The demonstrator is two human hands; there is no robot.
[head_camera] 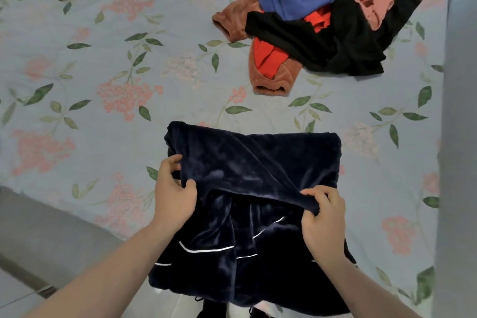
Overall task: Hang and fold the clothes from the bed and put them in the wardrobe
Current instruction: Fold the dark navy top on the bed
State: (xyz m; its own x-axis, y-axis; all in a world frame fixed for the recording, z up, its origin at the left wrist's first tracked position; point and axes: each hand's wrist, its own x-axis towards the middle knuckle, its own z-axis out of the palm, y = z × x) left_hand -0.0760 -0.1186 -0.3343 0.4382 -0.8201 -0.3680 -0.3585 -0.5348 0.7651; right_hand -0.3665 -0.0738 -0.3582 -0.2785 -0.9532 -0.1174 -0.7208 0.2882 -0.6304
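Floral sheets cover the bed (pixel 103 59), where I see the navy velvet garment (pixel 253 162) lying half-folded at the near edge; my left hand (pixel 173 193) and right hand (pixel 324 219) pinch its doubled-over flap with curled fingers. Beyond it, a pile of unfolded clothes (pixel 322 15) waits, so most work remains. No wardrobe or container shows.

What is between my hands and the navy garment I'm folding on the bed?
Nothing. Left hand and right hand each already pinch the folded edge of the navy garment. The clothes pile lies apart, farther up the bed.
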